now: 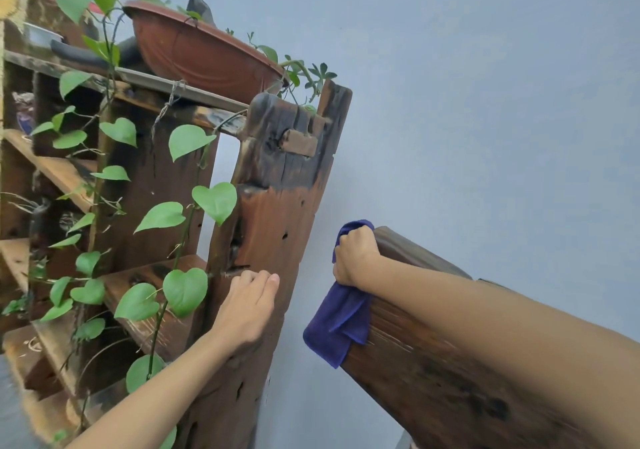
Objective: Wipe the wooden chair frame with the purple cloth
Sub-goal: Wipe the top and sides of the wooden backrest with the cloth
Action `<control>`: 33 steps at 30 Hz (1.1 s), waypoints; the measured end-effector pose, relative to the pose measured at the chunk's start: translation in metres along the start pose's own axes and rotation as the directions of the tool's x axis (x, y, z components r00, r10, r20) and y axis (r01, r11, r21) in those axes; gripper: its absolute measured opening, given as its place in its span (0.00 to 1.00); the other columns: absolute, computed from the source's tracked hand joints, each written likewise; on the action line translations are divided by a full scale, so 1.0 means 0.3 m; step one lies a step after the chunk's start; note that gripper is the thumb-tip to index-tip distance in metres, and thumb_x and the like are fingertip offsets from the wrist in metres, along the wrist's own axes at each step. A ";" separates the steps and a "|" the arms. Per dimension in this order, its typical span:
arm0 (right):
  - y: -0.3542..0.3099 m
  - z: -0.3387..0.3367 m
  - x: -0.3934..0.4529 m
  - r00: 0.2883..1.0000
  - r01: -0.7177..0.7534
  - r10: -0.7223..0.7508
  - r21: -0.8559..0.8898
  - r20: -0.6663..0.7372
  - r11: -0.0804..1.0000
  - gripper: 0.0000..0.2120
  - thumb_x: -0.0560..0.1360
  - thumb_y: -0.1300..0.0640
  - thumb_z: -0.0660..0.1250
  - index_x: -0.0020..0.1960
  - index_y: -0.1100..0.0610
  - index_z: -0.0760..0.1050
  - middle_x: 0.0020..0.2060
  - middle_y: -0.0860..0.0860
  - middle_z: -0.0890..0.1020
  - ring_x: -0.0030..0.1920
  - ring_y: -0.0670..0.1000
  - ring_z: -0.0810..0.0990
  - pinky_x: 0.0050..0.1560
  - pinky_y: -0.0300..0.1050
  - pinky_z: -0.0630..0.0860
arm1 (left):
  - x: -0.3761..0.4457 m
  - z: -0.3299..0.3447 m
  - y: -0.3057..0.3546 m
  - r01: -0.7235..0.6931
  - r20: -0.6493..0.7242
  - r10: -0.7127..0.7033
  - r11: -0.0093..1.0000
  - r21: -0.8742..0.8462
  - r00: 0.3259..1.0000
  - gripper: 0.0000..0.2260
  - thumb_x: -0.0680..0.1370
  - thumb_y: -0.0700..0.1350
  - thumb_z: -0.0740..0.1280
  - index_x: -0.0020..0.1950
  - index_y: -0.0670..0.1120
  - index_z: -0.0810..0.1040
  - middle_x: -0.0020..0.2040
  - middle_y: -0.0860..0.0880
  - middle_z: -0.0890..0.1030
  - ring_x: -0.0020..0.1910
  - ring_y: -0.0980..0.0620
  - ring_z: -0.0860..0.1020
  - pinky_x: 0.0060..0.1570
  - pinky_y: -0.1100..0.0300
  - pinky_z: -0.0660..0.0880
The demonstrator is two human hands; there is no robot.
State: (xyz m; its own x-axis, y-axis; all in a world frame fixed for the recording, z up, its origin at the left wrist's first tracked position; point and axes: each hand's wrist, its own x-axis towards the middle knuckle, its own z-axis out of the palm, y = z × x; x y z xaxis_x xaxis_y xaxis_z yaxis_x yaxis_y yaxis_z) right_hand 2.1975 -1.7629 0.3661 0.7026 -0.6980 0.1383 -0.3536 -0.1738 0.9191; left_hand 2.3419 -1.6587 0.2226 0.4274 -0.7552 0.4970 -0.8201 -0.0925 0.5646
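Purple microfibre cloth is what I see bunched in my right hand, the fingers curled tight around it in a fist, pressing it onto the top end of the dark brown wooden chair frame. Part of the cloth pokes out above my knuckles and the rest hangs loose down the frame's end face. That frame rises from the lower right corner of my view, mostly under my right forearm.

My left hand holds nothing. Its fingers are stretched out and close together, lying flat against the weathered, scorched-looking wooden post of the rustic plank shelf unit on the left; the fingertips sit just below a dark crack in the wood.

On the shelf's top board stands a wide, shallow reddish-brown plastic plant bowl, with small green sprigs showing over its rim; I cannot tell what soil it holds. A vine with heart-shaped green leaves trails down over the shelves, near my left wrist. A plain pale grey-blue wall fills the background.
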 end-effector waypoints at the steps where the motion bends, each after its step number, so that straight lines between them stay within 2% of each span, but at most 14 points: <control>1: 0.007 0.003 -0.009 0.998 -0.044 0.046 0.062 -0.036 0.997 0.17 0.83 0.51 0.54 0.61 0.52 0.79 0.56 0.50 0.82 0.54 0.53 0.81 0.49 0.48 0.69 | -0.015 -0.002 -0.016 -0.040 0.013 0.039 0.998 0.047 0.999 0.15 0.86 0.44 0.53 0.64 0.41 0.75 0.59 0.43 0.77 0.62 0.41 0.73 0.61 0.49 0.66; 3: 0.020 0.008 -0.027 0.991 -0.073 0.090 0.161 -0.098 0.984 0.11 0.80 0.53 0.59 0.50 0.52 0.80 0.42 0.48 0.79 0.42 0.51 0.77 0.41 0.46 0.65 | -0.040 -0.004 -0.039 -0.097 0.045 0.091 0.986 0.133 0.995 0.14 0.84 0.38 0.54 0.66 0.42 0.72 0.58 0.46 0.76 0.60 0.41 0.72 0.61 0.49 0.67; 5: 0.034 -0.002 -0.054 0.982 -0.123 0.156 0.263 -0.109 0.957 0.07 0.78 0.55 0.62 0.44 0.52 0.77 0.37 0.48 0.75 0.37 0.51 0.72 0.38 0.45 0.63 | -0.037 -0.018 -0.038 -0.085 0.062 0.074 0.977 0.196 0.995 0.15 0.84 0.38 0.52 0.68 0.44 0.70 0.59 0.48 0.75 0.60 0.43 0.71 0.60 0.50 0.66; 10: 0.120 0.026 -0.116 0.939 -0.159 0.296 0.541 -0.176 0.826 0.12 0.78 0.47 0.63 0.50 0.52 0.82 0.48 0.50 0.85 0.49 0.56 0.84 0.39 0.45 0.66 | -0.026 -0.008 0.053 -0.138 0.074 0.122 0.948 0.285 0.990 0.15 0.83 0.38 0.54 0.69 0.43 0.69 0.62 0.44 0.75 0.60 0.42 0.71 0.57 0.51 0.64; 13: 0.166 0.136 -0.232 0.903 -0.235 0.418 0.695 -0.103 0.680 0.27 0.78 0.35 0.59 0.62 0.56 0.77 0.54 0.55 0.85 0.52 0.62 0.84 0.41 0.49 0.70 | -0.020 0.001 0.162 -0.178 0.085 0.164 0.963 0.203 0.983 0.15 0.82 0.38 0.54 0.67 0.42 0.71 0.64 0.43 0.74 0.58 0.41 0.71 0.51 0.53 0.61; 16: 0.155 0.238 -0.357 0.885 -0.304 0.466 0.744 -0.011 0.595 0.37 0.76 0.28 0.54 0.70 0.56 0.68 0.58 0.56 0.83 0.54 0.63 0.84 0.46 0.53 0.75 | 0.018 0.017 0.292 -0.242 0.076 0.237 0.969 0.058 0.968 0.16 0.85 0.41 0.52 0.69 0.40 0.71 0.71 0.43 0.72 0.67 0.42 0.69 0.65 0.52 0.63; 19: 0.181 0.337 -0.495 0.848 -0.388 0.524 0.768 0.081 0.510 0.36 0.75 0.26 0.52 0.66 0.54 0.71 0.56 0.54 0.84 0.54 0.61 0.84 0.48 0.53 0.76 | 0.068 0.024 0.450 -0.239 0.002 0.245 0.947 -0.214 0.970 0.19 0.86 0.48 0.52 0.75 0.42 0.67 0.74 0.45 0.70 0.73 0.46 0.66 0.73 0.55 0.59; 22: 0.216 0.423 -0.656 0.841 -0.427 0.535 0.705 0.080 0.566 0.31 0.76 0.29 0.55 0.62 0.54 0.74 0.53 0.52 0.85 0.54 0.58 0.82 0.62 0.54 0.71 | 0.132 0.033 0.580 -0.330 -0.045 0.330 0.906 -0.264 0.943 0.19 0.86 0.49 0.52 0.73 0.43 0.70 0.74 0.45 0.71 0.73 0.47 0.67 0.72 0.57 0.58; 24: 0.229 0.487 -0.758 0.838 -0.466 0.535 0.653 0.109 0.597 0.29 0.75 0.32 0.57 0.61 0.55 0.75 0.51 0.52 0.86 0.54 0.58 0.82 0.70 0.53 0.68 | 0.184 0.039 0.645 -0.387 0.010 0.399 0.895 -0.221 0.917 0.21 0.86 0.51 0.50 0.67 0.44 0.77 0.71 0.45 0.75 0.71 0.46 0.69 0.74 0.52 0.62; 25: 0.238 0.521 -0.811 0.821 -0.508 0.541 0.665 0.183 0.547 0.28 0.74 0.32 0.58 0.61 0.52 0.75 0.51 0.50 0.85 0.55 0.58 0.82 0.67 0.54 0.71 | 0.207 0.043 0.675 -0.408 0.065 0.424 0.896 -0.176 0.903 0.23 0.85 0.53 0.48 0.61 0.45 0.80 0.67 0.45 0.78 0.68 0.44 0.72 0.71 0.47 0.66; 27: 0.273 0.589 -0.905 0.761 -0.593 0.545 0.716 0.350 0.368 0.21 0.72 0.30 0.53 0.55 0.42 0.72 0.48 0.44 0.81 0.53 0.57 0.80 0.51 0.52 0.76 | 0.244 0.047 0.721 -0.412 0.158 0.418 0.909 -0.069 0.895 0.26 0.83 0.57 0.44 0.52 0.47 0.80 0.58 0.45 0.82 0.59 0.41 0.77 0.62 0.44 0.72; 29: 0.326 0.661 -0.959 0.709 -0.646 0.519 0.735 0.477 0.206 0.21 0.70 0.31 0.47 0.48 0.42 0.71 0.44 0.44 0.78 0.45 0.57 0.77 0.43 0.51 0.72 | 0.270 0.071 0.738 -0.415 0.127 0.405 0.908 0.055 0.905 0.26 0.83 0.58 0.44 0.49 0.49 0.80 0.53 0.47 0.84 0.54 0.42 0.79 0.54 0.47 0.75; 31: 0.386 0.719 -0.948 0.662 -0.679 0.477 0.732 0.578 0.054 0.22 0.74 0.34 0.47 0.42 0.46 0.73 0.47 0.51 0.82 0.45 0.58 0.76 0.45 0.51 0.69 | 0.260 0.106 0.740 -0.432 -0.001 0.442 0.878 0.204 0.897 0.24 0.83 0.57 0.48 0.44 0.49 0.80 0.46 0.51 0.84 0.51 0.46 0.81 0.45 0.53 0.73; 33: 0.398 0.734 -0.889 0.648 -0.678 0.410 0.732 0.642 -0.074 0.24 0.78 0.31 0.49 0.41 0.44 0.76 0.53 0.54 0.81 0.49 0.57 0.75 0.52 0.52 0.68 | 0.244 0.145 0.734 -0.429 -0.122 0.473 0.862 0.271 0.872 0.22 0.82 0.56 0.52 0.39 0.48 0.80 0.40 0.52 0.84 0.46 0.48 0.81 0.43 0.54 0.68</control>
State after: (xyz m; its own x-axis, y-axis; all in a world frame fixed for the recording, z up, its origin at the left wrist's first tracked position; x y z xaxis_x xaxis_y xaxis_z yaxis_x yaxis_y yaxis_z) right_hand 1.8318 -1.7504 0.3578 -0.0860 -0.9695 0.2296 -0.9015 -0.0224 -0.4321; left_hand 2.1762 -1.7625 0.3547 0.0313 -0.6234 0.7813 -0.9931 0.0689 0.0947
